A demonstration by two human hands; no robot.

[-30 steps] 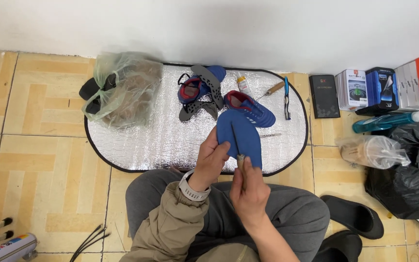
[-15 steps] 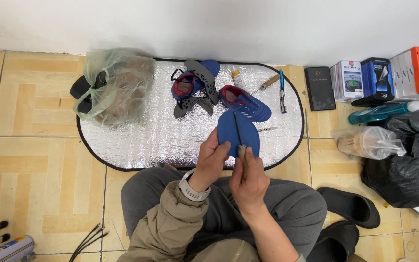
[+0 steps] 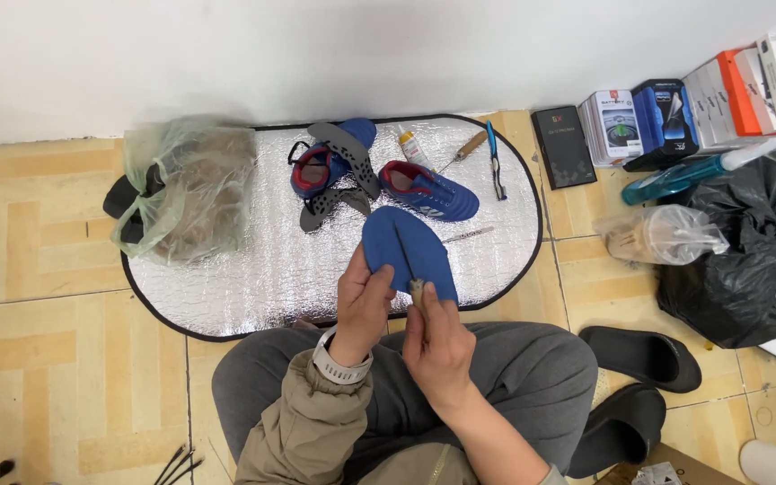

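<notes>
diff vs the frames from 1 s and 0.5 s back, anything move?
Little. The left hand still holds the blue insole, which turned edge-on half a second ago and now faces flat again. The right hand keeps its thin tool on the insole. Blue shoes, silver mat and plastic bag lie as before; only the view shifted slightly.

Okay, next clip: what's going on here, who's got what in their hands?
A person sits cross-legged on a tiled floor. The left hand holds up a blue fabric shoe insole, while the right hand presses a thin pale-handled tool against its surface. Ahead, on a silver foil mat, lie two blue sports shoes, grey soles, a small glue tube and a plastic bag.
</notes>
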